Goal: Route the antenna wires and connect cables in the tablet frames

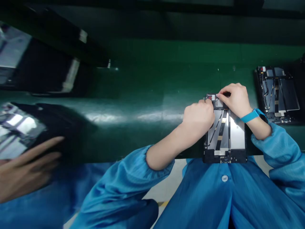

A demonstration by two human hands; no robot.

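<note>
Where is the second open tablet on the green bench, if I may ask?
In the head view, the second open tablet lies at the right of the green bench, past the right hand and blue wristband, beside the tablet under the hands.

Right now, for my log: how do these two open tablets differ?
The open tablet overhangs the edge of the green bench; the other tablet lies farther back. Left hand and right hand partly cover the first, not the second. Both show silver sheets and dark strips.
</note>
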